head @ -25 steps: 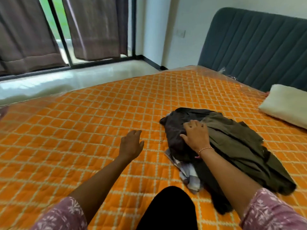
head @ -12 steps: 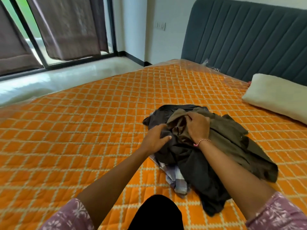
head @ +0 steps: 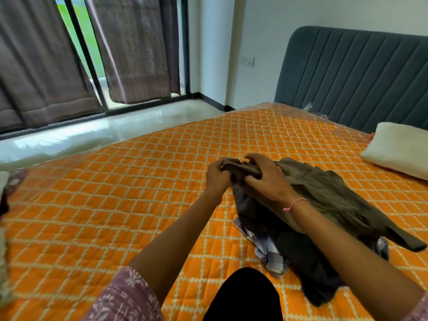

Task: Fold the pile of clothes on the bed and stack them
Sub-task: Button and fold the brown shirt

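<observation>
A pile of clothes lies on the orange quilted bed [head: 115,205], right of centre. On top is an olive-green garment [head: 328,195], lifted at its near-left end. Under it sits a dark grey garment [head: 298,258], and a pale checked cloth [head: 268,251] pokes out at the pile's lower left. My left hand [head: 216,177] grips the bunched edge of the olive garment. My right hand [head: 266,177] grips the same edge just beside it, fingers curled over the fabric.
A cream pillow [head: 398,149] lies at the right by the grey padded headboard [head: 356,75]. Clear plastic covers the bed's far edge. Blurred cloth [head: 4,251] shows at the left edge. My dark knee [head: 245,295] is at the bottom centre. Curtained glass doors stand beyond.
My left hand came from the bare bed to the pile and took hold of the olive garment. Both hands have raised its bunched edge off the pile.
</observation>
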Action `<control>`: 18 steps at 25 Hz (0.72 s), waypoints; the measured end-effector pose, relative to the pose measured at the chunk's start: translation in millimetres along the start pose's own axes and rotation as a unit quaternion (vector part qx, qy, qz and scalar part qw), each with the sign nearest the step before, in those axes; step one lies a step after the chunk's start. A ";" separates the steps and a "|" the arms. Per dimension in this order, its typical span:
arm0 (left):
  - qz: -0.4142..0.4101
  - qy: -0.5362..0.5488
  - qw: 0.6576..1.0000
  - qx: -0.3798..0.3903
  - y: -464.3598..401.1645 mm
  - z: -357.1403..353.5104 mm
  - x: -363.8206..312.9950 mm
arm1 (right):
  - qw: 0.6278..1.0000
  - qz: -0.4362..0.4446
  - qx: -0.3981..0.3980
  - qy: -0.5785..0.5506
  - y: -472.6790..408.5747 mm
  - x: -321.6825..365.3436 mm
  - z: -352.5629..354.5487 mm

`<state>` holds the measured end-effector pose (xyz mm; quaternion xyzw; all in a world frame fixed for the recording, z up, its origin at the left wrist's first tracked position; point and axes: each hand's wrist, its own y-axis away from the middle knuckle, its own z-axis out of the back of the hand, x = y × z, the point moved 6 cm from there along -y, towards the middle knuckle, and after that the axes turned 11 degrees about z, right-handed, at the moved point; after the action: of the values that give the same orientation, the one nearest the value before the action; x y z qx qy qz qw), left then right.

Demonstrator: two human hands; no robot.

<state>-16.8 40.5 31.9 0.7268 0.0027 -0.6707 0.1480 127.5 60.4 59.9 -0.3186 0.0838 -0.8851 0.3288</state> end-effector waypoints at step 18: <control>0.183 -0.506 0.827 0.164 72.8 214.4 -15.6 | 0.925 -0.278 -0.169 -0.196 -48.8 88.6 -70.8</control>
<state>-212.4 -73.0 50.4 0.2858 -0.3155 -0.8958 0.1277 6.4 37.4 67.0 -0.5469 0.0740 -0.8336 0.0203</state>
